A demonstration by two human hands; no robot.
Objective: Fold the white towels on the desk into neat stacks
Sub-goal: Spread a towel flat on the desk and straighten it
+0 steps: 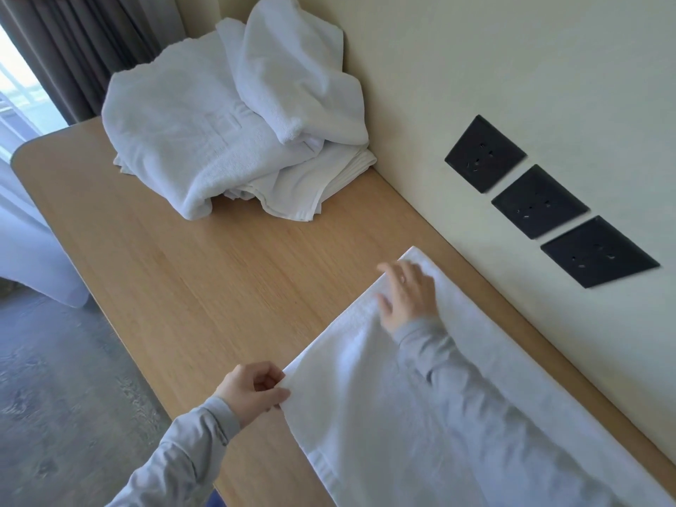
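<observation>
Desk [190, 279]: light wood, rounded far-left corner, long side against the wall [512, 67].

Towel [365, 415]: white, spread along the near right part of the desk, its far long edge close beside the wall. Near-left corner lifted slightly off the wood; the cloth runs from that corner rightward and away, passing under the right forearm.

Left hand [252, 391]: thumb and curled fingers pressed together on the towel's near-left corner, pinching it. The towel lies wholly to the right of this grip; bare desk to its left.

Right hand [408, 296]: fingers spread, palm down, laid flat on the towel close to its far-left corner. Nothing is clasped; the cloth lies beneath the palm and extends behind it toward the wrist. Image slightly blurred here.

Sleeves [183, 459]: grey, on both arms.

Pile [226, 122]: loose white towels heaped at the far end of the desk, touching the wall, well apart from both hands.

Sockets [539, 201]: three black plates in a row on the wall, above the towel.

Curtain [73, 42]: grey-brown, far left.
</observation>
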